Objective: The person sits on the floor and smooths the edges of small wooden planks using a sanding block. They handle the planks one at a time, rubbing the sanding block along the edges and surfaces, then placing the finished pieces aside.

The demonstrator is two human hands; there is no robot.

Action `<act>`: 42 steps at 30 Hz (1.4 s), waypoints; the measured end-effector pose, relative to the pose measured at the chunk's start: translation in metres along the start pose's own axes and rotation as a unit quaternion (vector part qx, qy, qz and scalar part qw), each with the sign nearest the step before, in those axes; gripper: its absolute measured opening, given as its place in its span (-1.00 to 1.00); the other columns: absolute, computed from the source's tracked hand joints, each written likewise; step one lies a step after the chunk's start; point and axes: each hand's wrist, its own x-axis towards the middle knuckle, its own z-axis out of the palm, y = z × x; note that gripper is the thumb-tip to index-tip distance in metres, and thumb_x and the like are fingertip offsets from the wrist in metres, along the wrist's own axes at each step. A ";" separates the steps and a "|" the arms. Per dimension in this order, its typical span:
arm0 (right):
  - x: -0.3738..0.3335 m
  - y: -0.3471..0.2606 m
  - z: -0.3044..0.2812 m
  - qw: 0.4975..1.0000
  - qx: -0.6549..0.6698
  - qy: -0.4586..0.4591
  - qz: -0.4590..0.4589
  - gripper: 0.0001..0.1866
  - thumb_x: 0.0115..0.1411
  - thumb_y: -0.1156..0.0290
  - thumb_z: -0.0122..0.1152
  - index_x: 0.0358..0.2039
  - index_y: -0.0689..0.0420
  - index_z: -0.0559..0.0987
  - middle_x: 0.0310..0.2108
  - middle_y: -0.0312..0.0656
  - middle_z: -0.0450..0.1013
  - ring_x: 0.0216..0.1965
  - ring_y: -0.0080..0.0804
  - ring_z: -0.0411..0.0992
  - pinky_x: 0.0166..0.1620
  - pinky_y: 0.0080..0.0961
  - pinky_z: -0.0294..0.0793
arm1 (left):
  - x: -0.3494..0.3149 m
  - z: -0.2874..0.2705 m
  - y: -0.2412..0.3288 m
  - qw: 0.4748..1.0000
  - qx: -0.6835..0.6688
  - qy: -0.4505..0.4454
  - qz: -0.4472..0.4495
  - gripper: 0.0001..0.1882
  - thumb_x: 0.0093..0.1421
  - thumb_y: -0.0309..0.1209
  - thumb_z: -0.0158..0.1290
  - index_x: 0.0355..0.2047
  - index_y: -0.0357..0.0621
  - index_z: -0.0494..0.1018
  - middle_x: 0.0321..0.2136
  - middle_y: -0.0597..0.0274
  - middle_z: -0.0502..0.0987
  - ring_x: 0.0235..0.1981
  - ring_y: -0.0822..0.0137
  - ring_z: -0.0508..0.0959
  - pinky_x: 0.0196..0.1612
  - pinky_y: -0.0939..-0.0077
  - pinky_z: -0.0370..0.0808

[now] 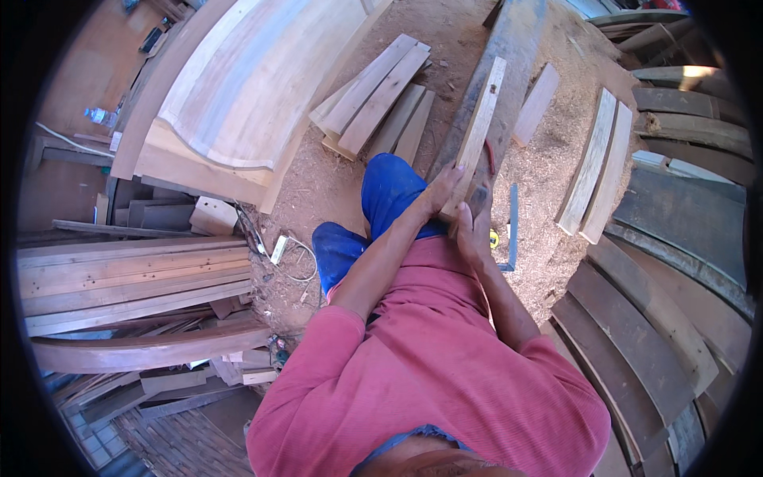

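Observation:
A pale wooden strip (pixel 481 119) with a dark mark near its far end slants away from me along a dark, worn plank (pixel 513 56). My left hand (pixel 443 189) is closed on the strip's left edge, close to its near end. Just below, my right hand (pixel 473 229) wraps round the near end, its thumb on the wood and its other fingers partly hidden. A red curved piece (pixel 490 157) lies on the plank beside the strip; its kind is unclear. Right of my right hand are a metal try square (pixel 513 226) and a yellow tape measure (pixel 494 238).
Loose boards (pixel 381 99) are stacked on the sawdust left of the plank. Two boards (pixel 596 167) lie to the right. A large wooden panel (pixel 230 87) stands at upper left, above stacked timber (pixel 135 274). A white power strip (pixel 279 250) trails its cord. Curved planks (pixel 636 334) crowd the right.

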 end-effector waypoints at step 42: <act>-0.010 -0.026 0.053 0.988 -0.143 0.037 0.043 -0.17 0.43 0.23 0.02 0.53 0.32 -0.09 0.38 0.22 0.19 0.41 0.03 0.23 0.43 -0.18 0.21 | -0.071 -0.025 0.027 0.997 0.034 0.009 0.068 -0.37 0.58 -0.10 -0.25 0.46 -0.30 0.17 0.35 0.01 0.36 0.38 0.23 0.32 0.42 0.38 0.21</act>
